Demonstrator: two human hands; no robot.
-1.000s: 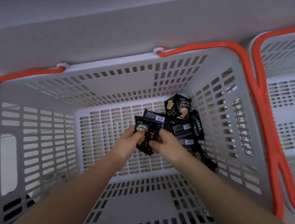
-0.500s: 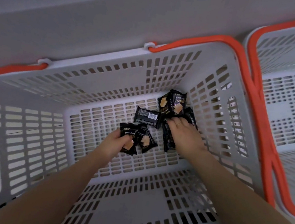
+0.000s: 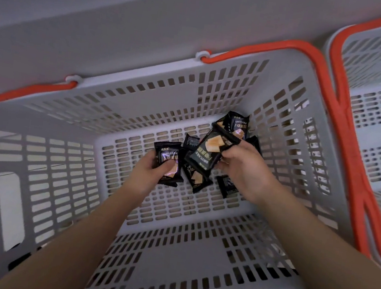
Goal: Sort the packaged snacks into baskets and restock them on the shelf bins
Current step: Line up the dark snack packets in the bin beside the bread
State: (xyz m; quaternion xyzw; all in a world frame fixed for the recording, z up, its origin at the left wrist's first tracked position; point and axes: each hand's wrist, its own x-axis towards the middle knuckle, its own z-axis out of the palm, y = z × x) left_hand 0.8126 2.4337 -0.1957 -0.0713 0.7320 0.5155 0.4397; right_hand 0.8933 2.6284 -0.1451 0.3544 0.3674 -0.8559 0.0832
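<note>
Both my arms reach down into a grey slotted basket (image 3: 48,156) with orange handles. My left hand (image 3: 150,173) grips a black snack packet (image 3: 167,163) marked DRYCAKE, thumb across its front. My right hand (image 3: 241,169) pinches another black packet (image 3: 208,152), lifted and tilted above the basket floor. Several more black packets lie on the floor: one under the lifted packet (image 3: 196,177), one by my right wrist (image 3: 226,186), one leaning in the far right corner (image 3: 238,126).
A second grey basket (image 3: 380,132) with orange handles stands close on the right, touching this one. A pale grey wall or shelf face (image 3: 104,15) runs behind both baskets. The near left part of the basket floor (image 3: 132,185) holds nothing.
My right hand has picked a packet out of the pile and raised it toward my left hand. My left hand keeps its packet and has lifted slightly.
</note>
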